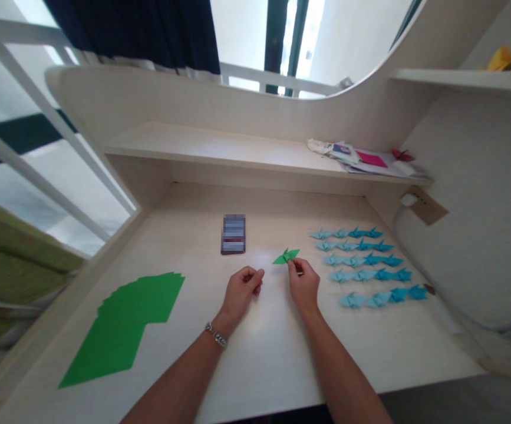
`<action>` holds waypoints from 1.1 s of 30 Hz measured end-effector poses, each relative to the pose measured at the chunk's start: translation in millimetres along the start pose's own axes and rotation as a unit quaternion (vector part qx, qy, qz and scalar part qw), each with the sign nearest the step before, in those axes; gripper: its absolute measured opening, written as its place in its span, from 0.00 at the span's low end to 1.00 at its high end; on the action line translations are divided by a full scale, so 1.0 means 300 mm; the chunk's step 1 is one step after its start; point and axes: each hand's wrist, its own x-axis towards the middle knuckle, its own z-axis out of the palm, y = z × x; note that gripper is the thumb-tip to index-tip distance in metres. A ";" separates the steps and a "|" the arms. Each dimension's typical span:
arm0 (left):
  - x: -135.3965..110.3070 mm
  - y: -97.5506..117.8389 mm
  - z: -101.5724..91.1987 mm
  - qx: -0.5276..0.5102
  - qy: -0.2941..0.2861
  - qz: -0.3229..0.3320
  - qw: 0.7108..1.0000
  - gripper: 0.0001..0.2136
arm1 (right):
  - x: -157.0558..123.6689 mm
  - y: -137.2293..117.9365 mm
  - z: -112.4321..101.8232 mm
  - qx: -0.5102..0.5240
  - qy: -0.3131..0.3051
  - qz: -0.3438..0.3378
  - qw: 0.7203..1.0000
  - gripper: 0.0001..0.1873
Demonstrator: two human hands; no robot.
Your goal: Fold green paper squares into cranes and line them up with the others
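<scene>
A green origami crane (286,256) is pinched between the fingertips of my right hand (305,284), just above or on the desk; which of the two I cannot tell. My left hand (241,290) lies to the left of it with fingers curled and thumb against them, and nothing shows in its grip. On the right, several rows of blue folded paper cranes (363,259) run from pale to darker blue. A fanned stack of green paper sheets (122,324) spreads over the desk's left side.
A phone (233,234) lies on the desk (259,365) beyond my left hand. Papers and a pink sheet (371,159) rest on the low shelf (220,147) behind. At right, a cable runs from a wall socket (427,205) along the wall.
</scene>
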 end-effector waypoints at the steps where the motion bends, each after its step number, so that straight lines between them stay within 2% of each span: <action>1: -0.001 -0.001 0.001 0.007 -0.004 0.000 1.000 0.14 | 0.010 0.009 0.004 -0.004 0.007 0.004 1.000 0.14; 10: -0.011 -0.001 0.004 0.071 -0.035 0.013 0.997 0.14 | 0.076 0.107 0.030 -0.048 0.026 0.063 0.997 0.15; 20: -0.016 0.003 0.004 0.093 -0.043 0.020 0.995 0.15 | 0.282 0.129 0.083 -0.149 0.058 0.094 0.983 0.16; 33: -0.021 0.005 0.004 0.096 -0.060 0.008 0.993 0.15 | 0.322 0.175 0.102 -0.208 0.079 0.145 0.964 0.14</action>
